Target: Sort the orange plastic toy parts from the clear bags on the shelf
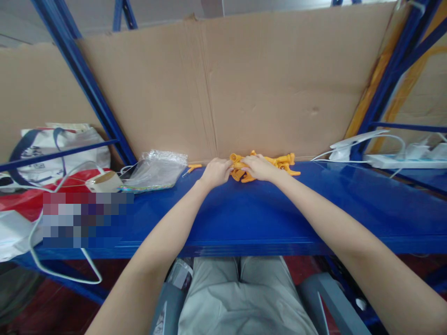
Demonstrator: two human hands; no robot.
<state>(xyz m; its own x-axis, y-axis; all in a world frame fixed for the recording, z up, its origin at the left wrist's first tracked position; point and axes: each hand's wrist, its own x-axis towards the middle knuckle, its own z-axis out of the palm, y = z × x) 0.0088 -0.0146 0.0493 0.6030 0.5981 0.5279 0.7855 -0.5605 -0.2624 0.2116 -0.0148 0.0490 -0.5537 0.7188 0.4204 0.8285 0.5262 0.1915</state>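
A pile of yellow-orange plastic parts (pixel 287 159) lies at the back of the blue table, some with round, cup-like ends and some with arms. My left hand (pixel 217 172) is closed at the left end of this pile, its fingertips on a yellow plastic part (pixel 236 158). Over the middle of the pile, my right hand (pixel 259 167) has its fingers bent around another yellow part, much of which the hand hides. Just left of my left hand lies a small corkscrew (pixel 193 168) with an orange handle and a metal spiral.
Clear plastic bags (pixel 159 170) lie left of the corkscrew. Farther left are a white cloth bag (pixel 66 151), red material and a white cable. A power strip (pixel 391 161) with cables sits at the right. A cardboard sheet (pixel 261 83) stands behind the blue table (pixel 251 218).
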